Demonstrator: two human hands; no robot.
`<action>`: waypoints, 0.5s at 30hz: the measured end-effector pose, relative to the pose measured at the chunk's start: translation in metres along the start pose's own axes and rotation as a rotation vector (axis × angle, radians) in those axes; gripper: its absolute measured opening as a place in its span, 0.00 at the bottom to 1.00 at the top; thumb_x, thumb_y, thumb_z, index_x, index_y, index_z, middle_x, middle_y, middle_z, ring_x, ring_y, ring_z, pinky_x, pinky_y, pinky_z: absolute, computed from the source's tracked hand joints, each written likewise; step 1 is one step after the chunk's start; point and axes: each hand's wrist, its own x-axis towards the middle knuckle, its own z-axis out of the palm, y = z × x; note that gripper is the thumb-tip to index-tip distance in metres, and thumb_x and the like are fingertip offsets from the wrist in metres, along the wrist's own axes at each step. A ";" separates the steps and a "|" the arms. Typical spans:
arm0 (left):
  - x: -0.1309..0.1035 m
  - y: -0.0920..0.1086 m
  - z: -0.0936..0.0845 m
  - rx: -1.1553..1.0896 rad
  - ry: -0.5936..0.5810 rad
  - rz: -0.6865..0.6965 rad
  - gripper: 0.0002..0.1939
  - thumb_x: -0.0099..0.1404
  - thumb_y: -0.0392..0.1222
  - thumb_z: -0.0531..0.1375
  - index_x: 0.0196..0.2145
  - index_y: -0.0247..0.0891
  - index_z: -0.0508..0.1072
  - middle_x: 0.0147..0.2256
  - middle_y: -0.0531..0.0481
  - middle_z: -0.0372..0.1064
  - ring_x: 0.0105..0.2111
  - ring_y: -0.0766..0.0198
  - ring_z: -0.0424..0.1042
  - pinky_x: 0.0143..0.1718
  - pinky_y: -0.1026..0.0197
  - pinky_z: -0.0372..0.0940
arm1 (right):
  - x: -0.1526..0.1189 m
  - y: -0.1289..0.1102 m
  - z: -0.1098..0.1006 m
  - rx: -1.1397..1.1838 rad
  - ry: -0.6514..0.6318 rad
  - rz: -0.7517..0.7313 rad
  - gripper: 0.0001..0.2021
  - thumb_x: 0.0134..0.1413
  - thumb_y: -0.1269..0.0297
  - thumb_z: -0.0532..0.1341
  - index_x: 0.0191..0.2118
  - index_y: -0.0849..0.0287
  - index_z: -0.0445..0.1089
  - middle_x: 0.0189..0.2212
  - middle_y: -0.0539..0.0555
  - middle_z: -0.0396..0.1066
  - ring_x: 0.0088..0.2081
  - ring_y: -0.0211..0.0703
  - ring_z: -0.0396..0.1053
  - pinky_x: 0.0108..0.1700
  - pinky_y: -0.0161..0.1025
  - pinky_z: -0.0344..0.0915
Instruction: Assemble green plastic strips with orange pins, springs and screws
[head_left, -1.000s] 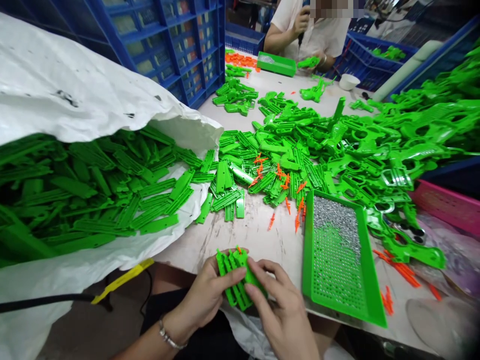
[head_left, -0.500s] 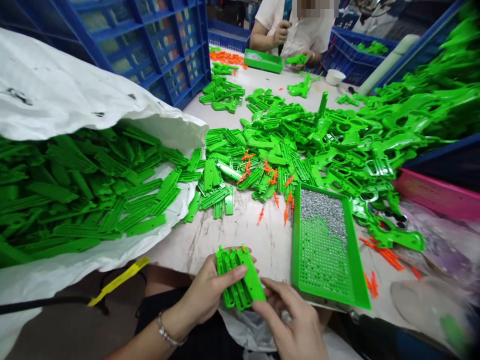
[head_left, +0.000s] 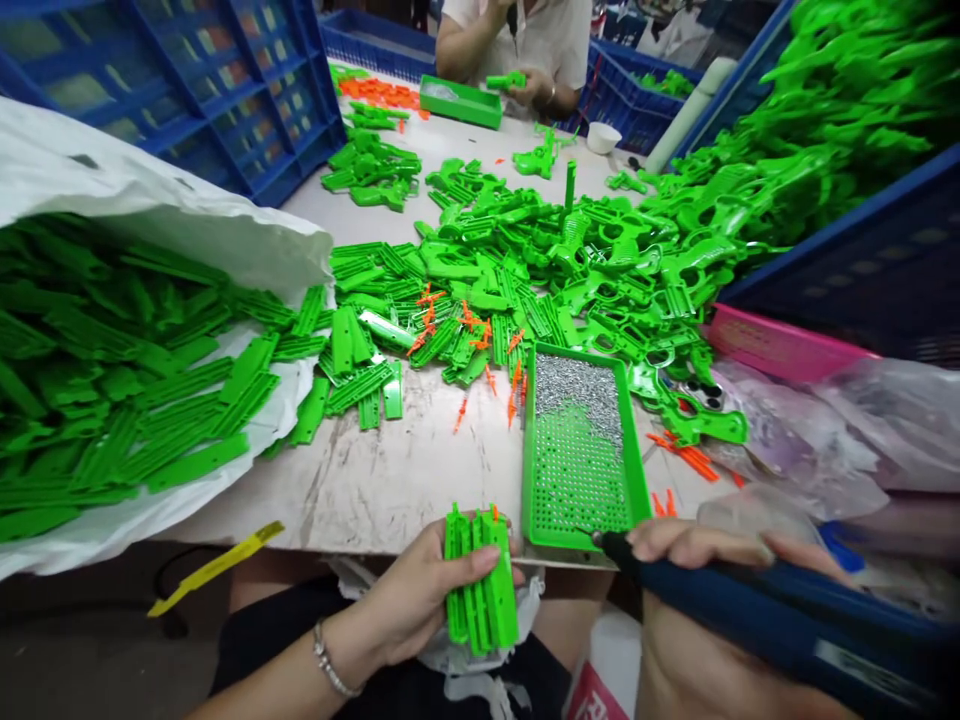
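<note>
My left hand (head_left: 420, 590) is closed around several long green plastic pieces (head_left: 481, 590) lying side by side, with a bit of orange showing at the top end of one. A dark blue electric screwdriver (head_left: 757, 600) is gripped in my right hand (head_left: 697, 610). Its bit reaches over the near edge of a green tray (head_left: 531, 460). Small silver screws (head_left: 585, 390) are heaped at the tray's far end, and others sit in its rows of holes. Whether the bit touches a screw I cannot tell.
A white sack (head_left: 292, 260) of green pieces lies left, beside a blue crate (head_left: 225, 90). Green toy gun halves (head_left: 630, 240) pile up in the middle and right, near a pink bin (head_left: 780, 345). Across the table (head_left: 420, 450) a person (head_left: 517, 40) holds a green part.
My right hand has left the green pieces and now holds the electric screwdriver over the tray. My left hand still holds its pieces. The whole view has shifted, with the table things appearing further left.
</note>
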 end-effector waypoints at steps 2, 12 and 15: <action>0.001 -0.003 0.000 0.004 0.014 -0.004 0.09 0.52 0.37 0.63 0.33 0.34 0.70 0.28 0.48 0.70 0.29 0.64 0.70 0.30 0.62 0.66 | -0.005 0.003 0.017 0.147 0.067 0.056 0.30 0.40 0.33 0.52 0.39 0.54 0.56 0.19 0.47 0.56 0.18 0.39 0.57 0.22 0.40 0.60; 0.003 -0.007 -0.002 0.015 0.051 -0.013 0.09 0.51 0.37 0.63 0.32 0.33 0.70 0.28 0.48 0.70 0.29 0.64 0.70 0.30 0.62 0.66 | -0.008 0.027 0.024 0.267 0.092 -0.096 0.27 0.49 0.37 0.45 0.38 0.58 0.59 0.18 0.44 0.59 0.15 0.36 0.55 0.16 0.35 0.57; 0.003 -0.007 -0.003 0.007 0.061 -0.018 0.10 0.51 0.37 0.64 0.32 0.33 0.70 0.27 0.48 0.70 0.29 0.63 0.71 0.30 0.61 0.66 | -0.008 0.027 0.025 0.254 0.001 -0.080 0.27 0.45 0.35 0.49 0.37 0.57 0.59 0.18 0.45 0.60 0.16 0.37 0.57 0.17 0.37 0.59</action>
